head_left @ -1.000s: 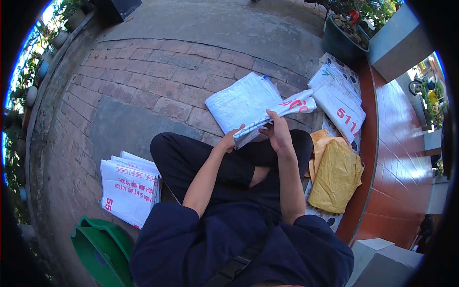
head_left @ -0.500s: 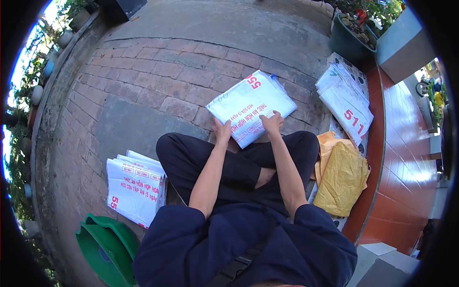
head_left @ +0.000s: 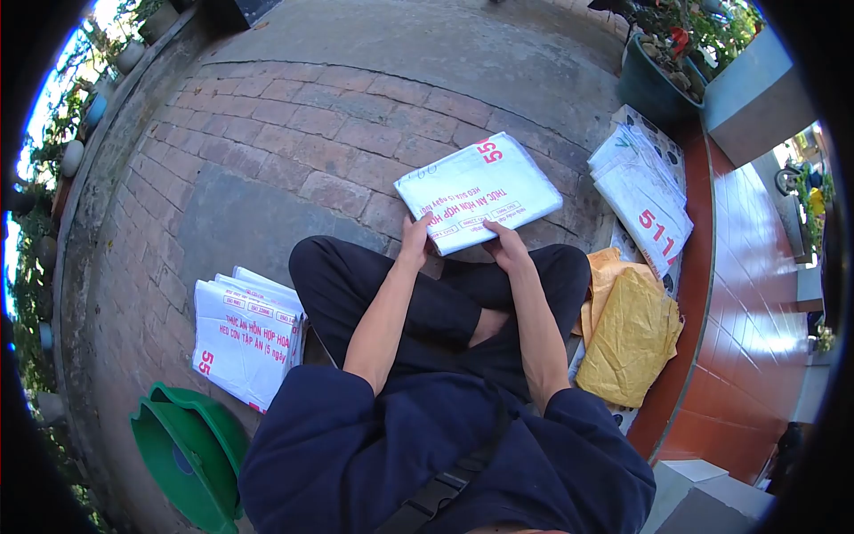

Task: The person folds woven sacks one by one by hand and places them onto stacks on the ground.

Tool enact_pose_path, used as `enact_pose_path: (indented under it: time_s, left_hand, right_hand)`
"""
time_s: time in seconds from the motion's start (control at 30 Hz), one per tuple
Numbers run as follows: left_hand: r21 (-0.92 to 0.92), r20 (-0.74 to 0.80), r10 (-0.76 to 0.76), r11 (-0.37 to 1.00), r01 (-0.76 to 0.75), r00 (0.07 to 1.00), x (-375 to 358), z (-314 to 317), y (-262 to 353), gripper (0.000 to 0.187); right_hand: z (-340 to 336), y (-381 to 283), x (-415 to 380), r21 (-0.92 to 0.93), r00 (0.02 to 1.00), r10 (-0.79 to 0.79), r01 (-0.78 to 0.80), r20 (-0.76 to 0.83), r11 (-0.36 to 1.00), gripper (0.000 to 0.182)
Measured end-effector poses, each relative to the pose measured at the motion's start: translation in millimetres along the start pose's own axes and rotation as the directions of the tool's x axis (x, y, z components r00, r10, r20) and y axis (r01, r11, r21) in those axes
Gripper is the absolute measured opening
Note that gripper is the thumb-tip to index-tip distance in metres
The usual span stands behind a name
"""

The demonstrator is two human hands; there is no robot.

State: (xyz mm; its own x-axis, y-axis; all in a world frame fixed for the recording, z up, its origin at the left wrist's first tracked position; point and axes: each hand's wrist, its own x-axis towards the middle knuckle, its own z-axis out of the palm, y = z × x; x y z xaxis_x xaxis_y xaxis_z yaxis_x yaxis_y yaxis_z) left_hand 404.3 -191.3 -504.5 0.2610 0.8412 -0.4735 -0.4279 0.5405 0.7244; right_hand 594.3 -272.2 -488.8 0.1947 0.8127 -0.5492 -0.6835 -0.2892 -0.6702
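Observation:
Between my hands is a folded white feed sack (head_left: 480, 189) with red print and the number 550. My left hand (head_left: 415, 238) grips its lower left corner, thumb on top and fingers underneath. At the near edge, my right hand (head_left: 509, 247) pinches it the same way, the fingers partly hidden below. The sack is held above my crossed legs. On the paving to my left lies a stack of folded white sacks (head_left: 245, 334) with similar red print. To my right sit more folded white sacks (head_left: 636, 200), the top one marked 511.
A folded yellow sack (head_left: 630, 336) lies over orange-tan ones by my right knee. Green plastic items (head_left: 182, 454) stand at lower left. A red-tiled step (head_left: 747, 356) runs along the right, with a large plant pot (head_left: 654, 80) behind. Brick paving (head_left: 294, 133) spreads ahead.
The held sack has shifted slightly right and lies more squared up. My right hand has slid down to its near edge, with the fingers now under it.

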Motion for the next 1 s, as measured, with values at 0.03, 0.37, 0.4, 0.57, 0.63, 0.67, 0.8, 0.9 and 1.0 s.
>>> enact_pose_path:
  time_s: [0.03,0.37,0.4,0.57,0.63,0.67,0.8,0.9,1.0]
  left_hand:
    - [-0.150,0.128,-0.027,0.988,0.046,0.991,-7.4,-0.5,10.5,0.045]
    - [-0.550,0.121,0.144,0.833,-0.054,0.982,-111.7,-7.0,98.1,0.045]
    - [-0.539,0.080,0.211,0.831,-0.136,0.974,-128.3,-9.3,111.8,0.043]
    - [-0.368,-0.252,0.576,0.686,-0.627,0.778,-202.6,-64.8,177.8,0.043]
    - [-0.162,-0.516,0.681,0.518,-0.840,0.519,-244.9,-82.1,200.9,0.042]
    - [0.016,-0.594,0.730,0.432,-0.902,0.339,-258.2,-98.3,204.9,0.040]
    - [0.262,-0.792,0.611,0.335,-0.905,-0.003,-311.9,-154.6,189.5,0.043]
    - [0.166,-0.925,0.380,0.468,-0.868,0.028,-322.7,-195.7,147.1,0.035]
    - [-0.079,-0.944,0.223,0.564,-0.822,0.244,-306.1,-252.7,78.6,0.018]
  right_hand:
    - [8.9,-6.5,-13.2,0.020,0.999,0.049,-0.050,0.006,0.999,0.041]
    - [64.1,-40.3,-81.7,-0.056,0.950,0.140,-0.130,0.278,0.990,0.059]
    - [83.5,-43.0,-85.1,-0.102,0.938,0.156,-0.130,0.311,0.986,0.057]
    - [210.8,-24.8,-86.3,-0.249,0.824,0.198,-0.072,0.530,0.966,0.049]
    - [275.2,-4.1,-111.3,-0.242,0.702,0.171,0.002,0.692,0.970,0.045]
    - [298.8,14.2,-114.3,-0.274,0.619,0.205,0.018,0.758,0.962,0.050]
    - [359.0,101.2,-169.4,-0.412,0.512,0.311,0.093,0.801,0.906,0.070]
    - [348.1,186.2,-166.9,-0.606,0.544,0.406,0.256,0.735,0.753,0.059]
    - [325.1,237.6,-140.8,-0.745,0.657,0.468,0.223,0.591,0.629,0.046]
